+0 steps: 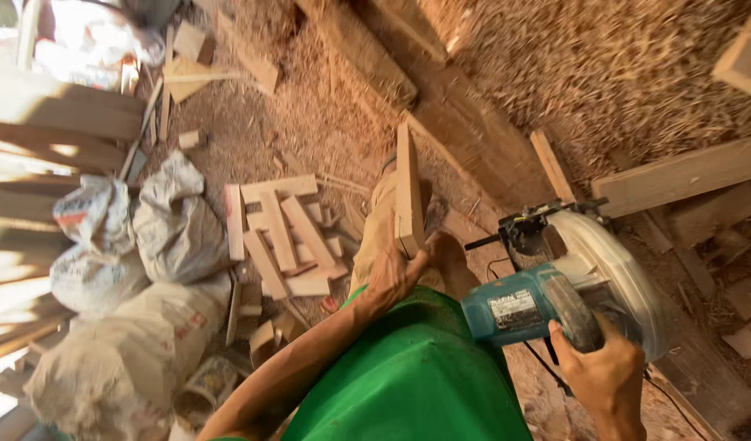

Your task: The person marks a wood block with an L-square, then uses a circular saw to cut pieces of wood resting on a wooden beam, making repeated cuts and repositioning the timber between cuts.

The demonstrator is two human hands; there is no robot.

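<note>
My left hand (pixel 389 276) grips the near end of a short wooden board (pixel 408 189) that points away from me over my leg. My right hand (pixel 606 369) holds the black handle of a blue circular saw (pixel 555 290). The saw's silver blade guard (pixel 616 269) faces right, above a dark wooden beam. The board and the saw are apart, with my knee between them. My green shirt (pixel 416 376) fills the lower middle of the view.
A pile of cut wood offcuts (pixel 281 237) lies on the sawdust floor to the left. Several stuffed grey sacks (pixel 138 269) lie further left beside stacked planks (pixel 49 122). Long boards (pixel 677 175) and wood shavings cover the right and top.
</note>
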